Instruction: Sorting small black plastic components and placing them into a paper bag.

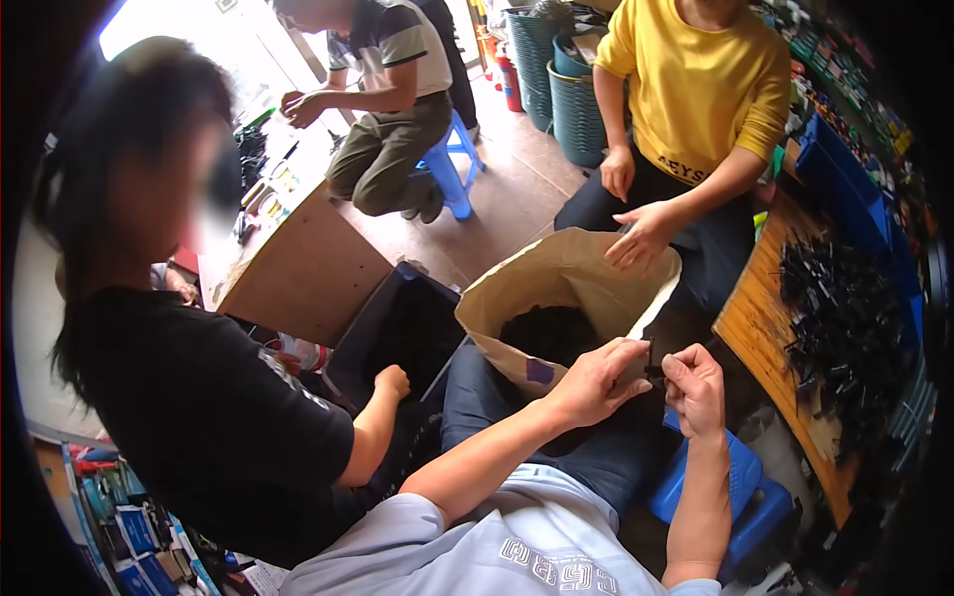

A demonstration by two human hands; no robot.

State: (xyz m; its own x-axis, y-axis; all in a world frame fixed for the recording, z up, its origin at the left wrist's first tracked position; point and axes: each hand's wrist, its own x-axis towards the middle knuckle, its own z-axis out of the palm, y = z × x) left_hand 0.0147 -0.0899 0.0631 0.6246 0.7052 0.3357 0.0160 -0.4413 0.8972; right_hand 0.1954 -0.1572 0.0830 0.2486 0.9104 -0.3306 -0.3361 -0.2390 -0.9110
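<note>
- And here are the two hands, meeting just above the near rim of a tan sack!
- Right between them, the slim black part, roughly upright at the fingertips.
- Right hand: thumb and forefinger pinched on the part's right side, the other fingers curled in.
- Left hand: thumb below, forefinger above, tips right by the part's left edge; whether they grip it, I cannot tell.
- Lettering to spot! Pale outlined characters run across the wearer's light shirt, and dark capitals sit low on a co-worker's yellow sweater.
- On the sack's near wall, a purple patch, any print too small to read.
- Inside the sack, a dark mass; over its far rim, that co-worker's open hand.
- Off to the right, black pieces heaped on a wooden tabletop.
</note>
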